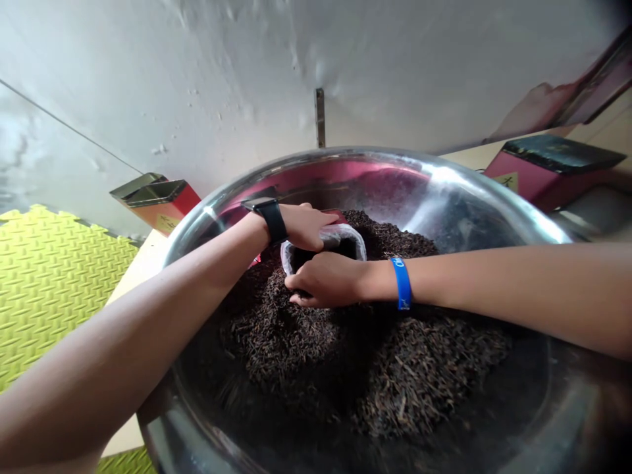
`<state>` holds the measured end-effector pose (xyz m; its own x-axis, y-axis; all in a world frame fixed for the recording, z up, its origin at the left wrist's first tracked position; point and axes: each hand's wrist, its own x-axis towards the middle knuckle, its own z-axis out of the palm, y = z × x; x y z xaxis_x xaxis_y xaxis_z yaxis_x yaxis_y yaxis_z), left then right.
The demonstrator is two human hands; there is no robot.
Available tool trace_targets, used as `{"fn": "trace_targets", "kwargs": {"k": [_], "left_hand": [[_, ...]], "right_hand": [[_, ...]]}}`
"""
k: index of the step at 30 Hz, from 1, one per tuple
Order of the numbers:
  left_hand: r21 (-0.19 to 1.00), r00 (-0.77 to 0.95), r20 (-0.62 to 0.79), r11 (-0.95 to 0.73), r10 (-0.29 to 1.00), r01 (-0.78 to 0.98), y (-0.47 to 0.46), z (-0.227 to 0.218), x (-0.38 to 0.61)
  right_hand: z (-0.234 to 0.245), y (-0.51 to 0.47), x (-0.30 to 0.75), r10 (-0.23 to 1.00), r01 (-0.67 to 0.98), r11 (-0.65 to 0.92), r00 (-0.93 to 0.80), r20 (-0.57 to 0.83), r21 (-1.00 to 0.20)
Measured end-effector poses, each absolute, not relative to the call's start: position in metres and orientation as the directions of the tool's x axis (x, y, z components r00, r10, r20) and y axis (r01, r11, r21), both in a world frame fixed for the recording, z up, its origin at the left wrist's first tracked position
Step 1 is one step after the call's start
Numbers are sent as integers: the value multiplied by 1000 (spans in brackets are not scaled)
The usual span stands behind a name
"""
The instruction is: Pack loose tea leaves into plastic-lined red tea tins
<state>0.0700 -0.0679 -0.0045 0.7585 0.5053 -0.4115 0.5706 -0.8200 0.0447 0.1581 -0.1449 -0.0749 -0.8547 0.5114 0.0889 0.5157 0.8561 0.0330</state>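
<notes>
Two bare forearms [494, 286] are leaning in nearest the camera, and between them a red container with a crinkly white plastic lining [362, 249] is sitting among loose dark brown dried leaf [419, 375] (tea, I'm guessing). Left hand [303, 226] is lying over its far-left edge, fingers mostly straight; can't tell if it's actually gripping. Right hand [326, 280] is curling most of the way closed in front of the mouth, dark bits showing by the thumb, but whether it's holding any I can't tell.

So my read: leaf is being handled around that mouth, though which way it's going isn't showing. Next move is probably calling for a steady left hand and a well-spread lining, so the right one isn't snagging or scattering leaf.

Count, going outward: two hands, one container, one black-strapped watch [272, 220] on the left wrist, one blue wristband [401, 283] on the right. Leaf is past counting, lying in heaps. One big round shiny steel bowl [444, 204] is holding it all, seemingly on one pale table [143, 266]. Two boxes are flanking it: one orange-red box with a dark gold top [160, 204] at left, one pinkish-red box with a dark top [543, 171] at right. One yellow-green textured foam mat [54, 289] is showing at left.
</notes>
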Motion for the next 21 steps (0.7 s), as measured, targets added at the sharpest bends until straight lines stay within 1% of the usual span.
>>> {"fn": "trace_targets", "kwargs": {"k": [2,4,7,10,12,13,16,17,18,19,21], "left_hand": [[43,771,-392,-827,502,561,-65,-2,67],[80,792,-387,-838,473,540,-60,2,63],[114,819,-362,-851,445,512,-53,8,58],[81,821,-308,-846,481,527,-46,9,56],[63,812,-275,-833,515,550,-43,9,55],[62,807,-257,-825,531,562,-42,8,54],[82,785,-207,-789,583,608,-41,8,53],[90,773,-190,-773,606,628,-41,8,52],[98,761,-174,-758,625,645,-41,9,52],[106,750,-159,-744,642,659,-41,9,52],[112,738,-124,-729,664,675,-39,10,51]], "right_hand": [[-77,-141,157,560,583,805,-808,184,111],[-78,-134,157,598,640,748,-765,238,178],[-77,-124,160,609,654,719,-756,242,234],[-71,-120,163,590,646,716,-762,265,265],[-63,-122,165,558,631,721,-773,302,285],[-59,-125,165,523,609,735,-789,321,298],[-50,-137,160,346,458,824,-873,343,333],[-49,-142,158,285,387,865,-903,323,318],[-50,-146,155,241,322,906,-926,290,276],[-52,-151,153,216,271,940,-943,254,206],[-60,-158,149,232,242,970,-957,174,36]]}}
